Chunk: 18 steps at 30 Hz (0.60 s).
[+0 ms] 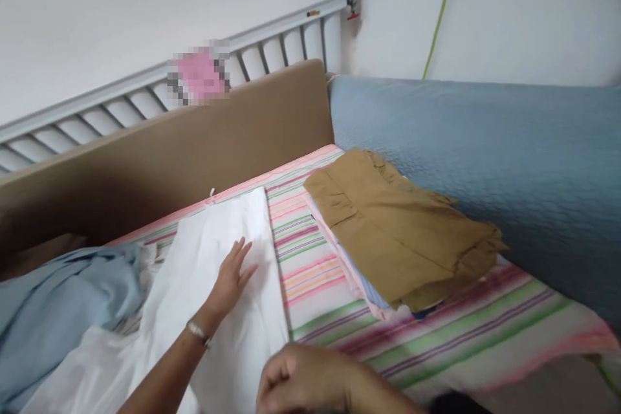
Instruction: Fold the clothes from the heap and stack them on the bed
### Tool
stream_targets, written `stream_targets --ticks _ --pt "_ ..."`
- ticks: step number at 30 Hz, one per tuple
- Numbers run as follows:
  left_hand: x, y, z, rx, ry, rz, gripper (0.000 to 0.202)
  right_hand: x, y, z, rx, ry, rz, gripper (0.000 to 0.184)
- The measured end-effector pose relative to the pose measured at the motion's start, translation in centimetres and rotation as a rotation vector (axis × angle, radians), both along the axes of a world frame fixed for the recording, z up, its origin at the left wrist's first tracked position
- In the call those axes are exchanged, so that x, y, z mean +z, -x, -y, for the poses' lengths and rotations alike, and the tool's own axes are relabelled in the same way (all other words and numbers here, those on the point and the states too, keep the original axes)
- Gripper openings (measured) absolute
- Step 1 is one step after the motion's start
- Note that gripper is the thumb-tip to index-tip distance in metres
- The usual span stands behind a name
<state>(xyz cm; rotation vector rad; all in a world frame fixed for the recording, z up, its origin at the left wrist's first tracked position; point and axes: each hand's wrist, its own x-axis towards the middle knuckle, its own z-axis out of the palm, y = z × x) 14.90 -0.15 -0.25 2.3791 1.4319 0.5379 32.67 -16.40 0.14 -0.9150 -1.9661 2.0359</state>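
Note:
A white garment point(264, 310) lies lengthwise on the striped bedsheet, smooth along its right side and crumpled at the lower left. My left hand point(233, 278), with a bracelet at its wrist, rests over the middle of this garment, palm down and fingers spread. Near the garment's lower right edge is my right hand point(301, 378), its fingers curled inward. Whatever these fingers may hold is hidden. To the right, a brown folded garment point(392, 226) tops a stack with pink and blue cloth showing underneath.
A crumpled light-blue cloth point(72, 297) lies at the left. The striped bedsheet point(310, 278) spreads beneath everything. Behind stand a brown board point(252, 123) and a white radiator point(291, 48); a blue padded side point(475, 136) borders the right. A pixelated pink thing point(201, 74) is at the radiator.

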Motion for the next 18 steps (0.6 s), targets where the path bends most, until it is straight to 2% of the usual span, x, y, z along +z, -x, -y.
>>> stream_targets --ticks 2,4,7,9,11,13,14,16,18 --pt "0.5 3.9 4.6 0.141 -0.042 0.072 0.05 0.1 0.8 0.0 -0.022 0.241 -0.119 0.016" --pt "0.7 7.5 9.0 0.317 -0.045 0.153 0.047 -0.2 1.8 0.5 0.04 0.39 -0.009 0.011" --pt "0.2 11.8 14.9 0.554 0.001 0.258 0.049 -0.9 2.8 1.7 0.201 0.341 0.292 0.021" --pt "-0.4 14.1 18.1 0.668 0.009 0.323 0.052 -1.0 2.8 2.5 0.26 0.294 0.331 0.025" --pt "-0.9 16.0 20.2 0.737 -0.004 0.396 0.052 -0.8 2.3 3.1 0.251 0.226 0.292 0.022" --pt "-1.1 17.6 21.3 0.764 -0.014 0.482 0.052 -0.6 1.7 3.4 0.146 0.176 0.17 0.015" --pt "-1.0 18.1 21.6 0.772 -0.006 0.526 0.053 -0.5 1.4 3.3 0.036 0.152 0.095 0.014" --pt "-0.9 18.6 21.9 0.776 0.027 0.612 0.056 -0.4 1.2 2.9 -0.294 0.021 -0.025 0.018" --pt "-0.9 18.2 22.1 0.752 0.077 0.682 0.056 -0.4 1.4 2.3 -0.635 -0.274 -0.07 0.025"
